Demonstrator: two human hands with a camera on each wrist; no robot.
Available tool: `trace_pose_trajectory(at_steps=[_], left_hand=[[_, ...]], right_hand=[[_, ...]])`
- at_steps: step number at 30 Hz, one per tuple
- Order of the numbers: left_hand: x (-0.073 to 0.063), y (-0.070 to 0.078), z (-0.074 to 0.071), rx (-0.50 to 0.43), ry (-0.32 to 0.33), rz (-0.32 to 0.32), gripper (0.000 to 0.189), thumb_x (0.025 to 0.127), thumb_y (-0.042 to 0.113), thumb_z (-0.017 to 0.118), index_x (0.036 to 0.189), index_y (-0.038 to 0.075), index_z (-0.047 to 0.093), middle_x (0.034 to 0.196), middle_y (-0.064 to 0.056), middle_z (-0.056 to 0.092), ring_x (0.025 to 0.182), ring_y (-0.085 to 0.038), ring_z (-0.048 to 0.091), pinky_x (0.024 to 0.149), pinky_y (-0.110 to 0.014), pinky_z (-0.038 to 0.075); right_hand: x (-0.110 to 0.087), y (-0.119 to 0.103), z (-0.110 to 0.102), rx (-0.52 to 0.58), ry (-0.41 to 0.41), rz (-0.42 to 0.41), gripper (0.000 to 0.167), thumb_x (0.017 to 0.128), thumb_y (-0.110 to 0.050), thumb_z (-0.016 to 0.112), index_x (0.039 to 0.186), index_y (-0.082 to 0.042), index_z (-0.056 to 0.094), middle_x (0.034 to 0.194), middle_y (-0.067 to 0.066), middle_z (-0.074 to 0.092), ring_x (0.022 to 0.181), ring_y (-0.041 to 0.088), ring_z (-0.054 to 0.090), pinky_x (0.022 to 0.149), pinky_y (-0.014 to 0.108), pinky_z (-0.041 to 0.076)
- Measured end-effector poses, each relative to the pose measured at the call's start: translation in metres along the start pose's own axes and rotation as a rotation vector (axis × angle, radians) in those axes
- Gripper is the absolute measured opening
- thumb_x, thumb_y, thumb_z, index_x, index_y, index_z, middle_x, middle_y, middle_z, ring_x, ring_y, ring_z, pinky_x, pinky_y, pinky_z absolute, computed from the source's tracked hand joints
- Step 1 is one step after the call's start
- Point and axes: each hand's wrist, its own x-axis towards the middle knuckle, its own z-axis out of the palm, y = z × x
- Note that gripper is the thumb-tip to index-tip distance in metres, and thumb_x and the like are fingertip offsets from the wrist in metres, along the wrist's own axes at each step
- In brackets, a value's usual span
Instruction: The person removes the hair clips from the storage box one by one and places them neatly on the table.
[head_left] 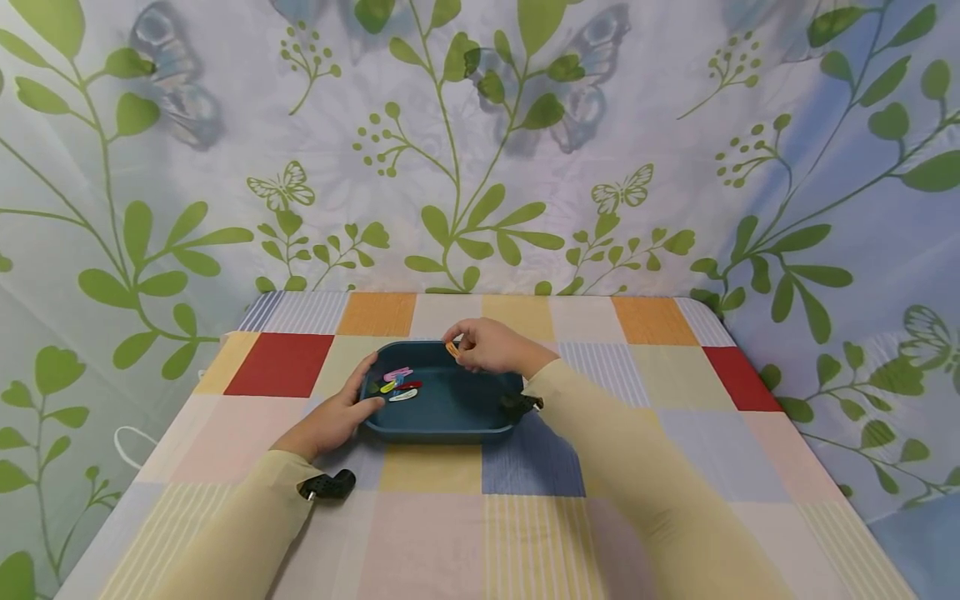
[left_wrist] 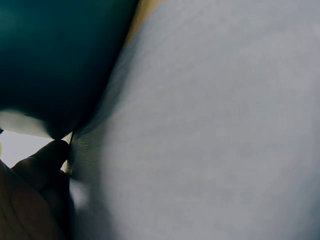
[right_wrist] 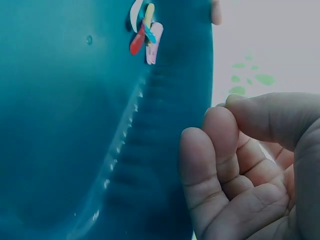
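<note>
A dark teal plastic tray (head_left: 450, 436) sits on the patchwork cloth, with small hair clips grouped at its left end. Among them are a pink hair clip (head_left: 397, 374), a yellow one (head_left: 387, 387), a red one (head_left: 409, 385) and a white one (head_left: 403, 396). My left hand (head_left: 330, 423) holds the tray's left end, thumb at the rim and fingers along the outer side. Over the tray's far edge, my right hand (head_left: 491, 346) pinches an orange hair clip (head_left: 452, 350) between thumb and fingertips. In the right wrist view, the fingers (right_wrist: 197, 155) mostly hide that clip.
Colourful checked cloth (head_left: 420, 533) covers the table. Behind it hangs a curtain (head_left: 480, 167) printed with leaves and butterflies. A white cable (head_left: 127, 446) loops beside the table's left edge. Both sleeves carry black wrist cameras, one (head_left: 330, 485) near the tray's front left.
</note>
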Motion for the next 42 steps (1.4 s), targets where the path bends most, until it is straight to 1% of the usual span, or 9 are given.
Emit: trace_pose_trajectory(at_steps=[5, 12, 20, 23, 28, 31, 35, 40, 42], left_hand=[[0.000, 0.000, 0.000, 0.015, 0.005, 0.001, 0.084, 0.106, 0.042, 0.054, 0.168, 0.046, -0.002, 0.178, -0.017, 0.006, 0.159, -0.050, 0.017, 0.121, -0.076, 0.024], [0.000, 0.000, 0.000, 0.011, 0.001, -0.001, 0.083, 0.107, 0.040, 0.052, 0.168, 0.045, -0.003, 0.178, -0.017, 0.005, 0.159, -0.050, 0.016, 0.121, -0.076, 0.023], [0.000, 0.003, 0.000, 0.009, -0.004, -0.002, 0.083, 0.107, 0.039, 0.052, 0.168, 0.045, -0.003, 0.177, -0.017, 0.005, 0.159, -0.050, 0.016, 0.122, -0.076, 0.023], [0.000, 0.003, 0.000, 0.004, 0.001, -0.002, 0.082, 0.107, 0.038, 0.053, 0.168, 0.044, -0.002, 0.177, -0.019, 0.007, 0.159, -0.050, 0.017, 0.122, -0.075, 0.022], [-0.001, 0.003, 0.001, 0.006, 0.001, -0.007, 0.083, 0.107, 0.038, 0.053, 0.168, 0.045, -0.003, 0.177, -0.019, 0.007, 0.158, -0.050, 0.017, 0.122, -0.076, 0.022], [-0.001, 0.003, 0.001, 0.011, 0.000, -0.013, 0.083, 0.107, 0.038, 0.053, 0.168, 0.046, -0.003, 0.177, -0.020, 0.007, 0.159, -0.051, 0.017, 0.121, -0.077, 0.021], [-0.001, 0.004, 0.000, 0.013, -0.002, -0.017, 0.083, 0.107, 0.039, 0.053, 0.168, 0.045, -0.004, 0.177, -0.020, 0.006, 0.159, -0.052, 0.016, 0.121, -0.077, 0.021], [-0.001, 0.004, 0.000, 0.003, -0.003, -0.010, 0.083, 0.107, 0.039, 0.053, 0.168, 0.045, -0.004, 0.177, -0.020, 0.005, 0.159, -0.051, 0.014, 0.121, -0.077, 0.021], [-0.001, 0.004, 0.001, 0.000, -0.005, -0.005, 0.083, 0.107, 0.039, 0.053, 0.168, 0.044, -0.004, 0.177, -0.019, 0.005, 0.160, -0.051, 0.014, 0.122, -0.077, 0.020]], right_hand=[[-0.012, 0.002, -0.010, 0.083, 0.043, 0.015, 0.039, 0.102, -0.007, 0.059, 0.142, -0.007, 0.061, 0.109, 0.028, 0.073, 0.077, 0.021, 0.064, 0.068, 0.030, 0.051], [-0.031, 0.013, -0.033, 0.162, 0.173, 0.053, 0.039, 0.101, -0.008, 0.063, 0.141, -0.009, 0.062, 0.111, 0.027, 0.071, 0.082, 0.024, 0.065, 0.083, 0.045, 0.059], [-0.060, 0.040, -0.059, 0.139, 0.305, 0.135, 0.040, 0.102, -0.014, 0.063, 0.142, -0.016, 0.062, 0.101, 0.008, 0.072, 0.089, 0.028, 0.068, 0.076, 0.035, 0.054], [-0.069, 0.052, -0.065, 0.133, 0.328, 0.183, 0.042, 0.103, -0.014, 0.062, 0.144, -0.013, 0.061, 0.106, 0.013, 0.072, 0.094, 0.034, 0.071, 0.085, 0.043, 0.059], [-0.079, 0.079, -0.067, 0.110, 0.339, 0.269, 0.043, 0.103, -0.013, 0.060, 0.146, -0.009, 0.059, 0.117, 0.025, 0.071, 0.097, 0.038, 0.071, 0.094, 0.056, 0.059], [-0.085, 0.094, -0.066, 0.097, 0.332, 0.318, 0.045, 0.103, -0.012, 0.059, 0.147, -0.006, 0.057, 0.115, 0.024, 0.071, 0.088, 0.031, 0.069, 0.091, 0.052, 0.058], [-0.090, 0.106, -0.061, 0.099, 0.319, 0.373, 0.045, 0.101, -0.008, 0.058, 0.145, -0.002, 0.058, 0.101, 0.016, 0.071, 0.077, 0.021, 0.058, 0.079, 0.042, 0.054], [-0.094, 0.115, -0.056, 0.096, 0.315, 0.403, 0.044, 0.094, -0.003, 0.058, 0.138, 0.001, 0.061, 0.085, 0.005, 0.066, 0.070, 0.017, 0.056, 0.066, 0.031, 0.049], [-0.095, 0.118, -0.054, 0.095, 0.313, 0.410, 0.045, 0.092, -0.002, 0.059, 0.136, 0.002, 0.062, 0.079, 0.003, 0.065, 0.069, 0.016, 0.056, 0.064, 0.029, 0.048]])
